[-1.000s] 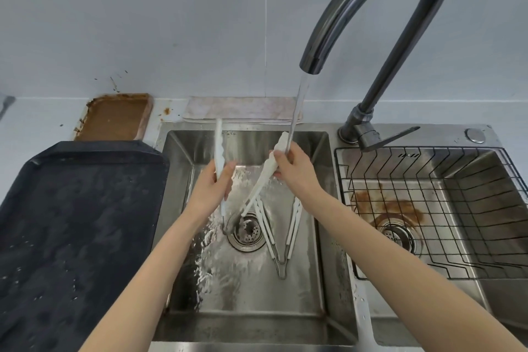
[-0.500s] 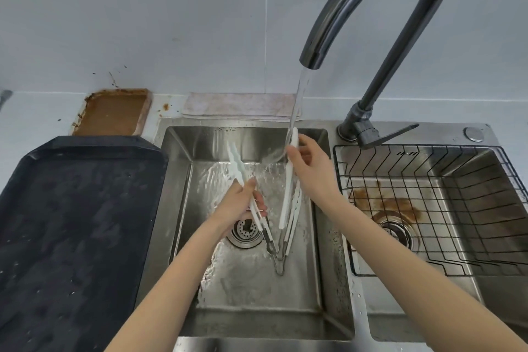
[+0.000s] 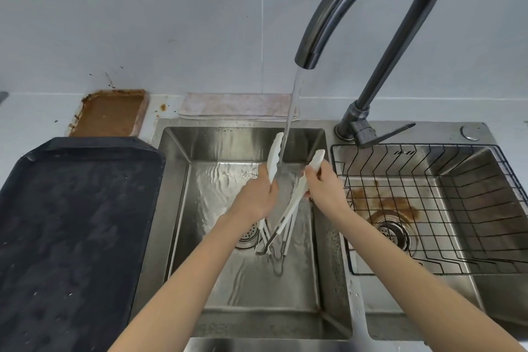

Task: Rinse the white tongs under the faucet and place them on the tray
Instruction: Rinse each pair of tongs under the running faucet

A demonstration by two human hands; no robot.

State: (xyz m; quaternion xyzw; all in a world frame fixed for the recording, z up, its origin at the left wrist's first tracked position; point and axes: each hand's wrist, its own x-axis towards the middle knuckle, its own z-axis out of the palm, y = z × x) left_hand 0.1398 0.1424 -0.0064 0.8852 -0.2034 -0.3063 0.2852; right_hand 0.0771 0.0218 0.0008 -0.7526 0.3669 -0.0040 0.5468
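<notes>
Head cam: mid-rinse right now. My left hand [image 3: 258,197] grips 1 arm of the white tongs [image 3: 288,203], my right hand [image 3: 323,193] pinches the other, spread in a V with the faucet [image 3: 368,17] stream falling between them. Tongs are over the left sink basin [image 3: 183,208], tips at 12 o'clock. More tongs lie underneath, count unclear. The black tray [image 3: 71,223] at 9 o'clock holds only droplets, so placing's left.

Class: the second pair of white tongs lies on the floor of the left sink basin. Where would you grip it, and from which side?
Probably the second pair of white tongs is best pinched mid-arm, from above: it lies flat on the steel left basin, arms running away, hinge near. The left hand and right hand hold the first pair.
</notes>
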